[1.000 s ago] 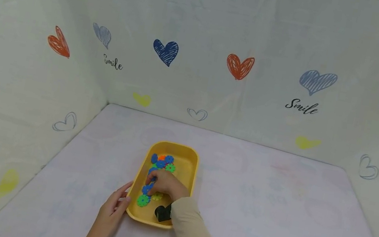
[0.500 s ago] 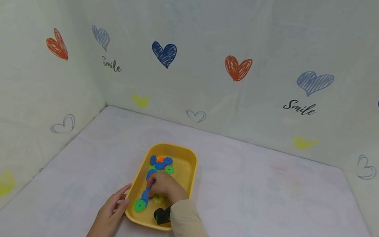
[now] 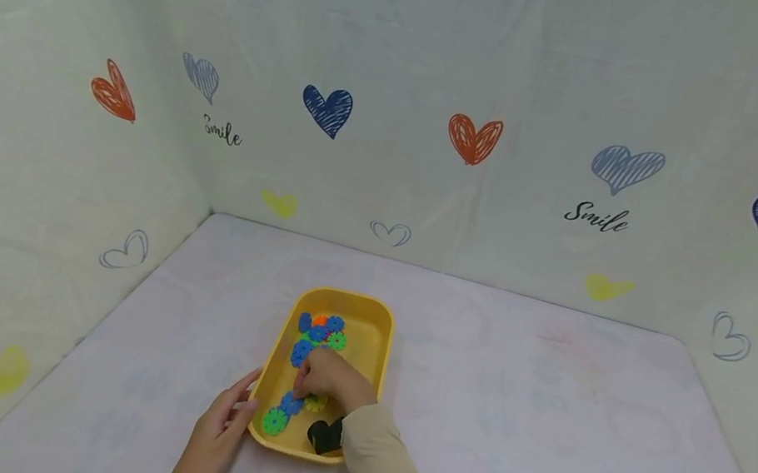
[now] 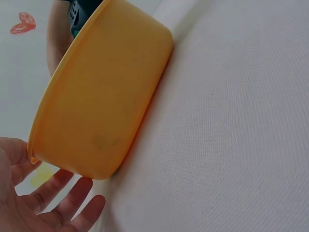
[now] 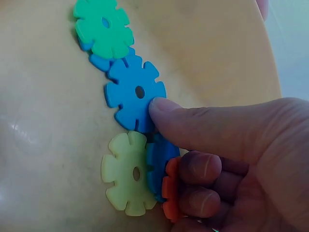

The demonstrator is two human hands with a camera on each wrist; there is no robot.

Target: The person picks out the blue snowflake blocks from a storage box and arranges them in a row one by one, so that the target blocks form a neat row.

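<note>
A yellow plastic tray (image 3: 375, 337) holds several flower-shaped interlocking discs. My left hand (image 3: 227, 417) rests at its near-left edge; the left wrist view shows fingers spread loosely, fingertips against the tray wall (image 4: 106, 87). Reaching inside, my right hand (image 5: 231, 159) has its thumb on a blue disc (image 5: 128, 87) and its other fingers curled beside an orange disc (image 5: 170, 193); part of the grip is hidden. A pale yellow disc (image 5: 116, 176) lies next to them. A green disc (image 5: 99, 26) overlaps blue ones farther along the row.
More blue, green and orange discs (image 3: 319, 332) lie at the tray's far left. A dark device (image 3: 324, 435) sits at the right wrist. The white table (image 3: 505, 428) meets walls printed with hearts (image 3: 473, 140).
My right hand has moved slightly toward the tray's near end, and blue and green discs have slid that way. My left hand stays at the tray's edge.
</note>
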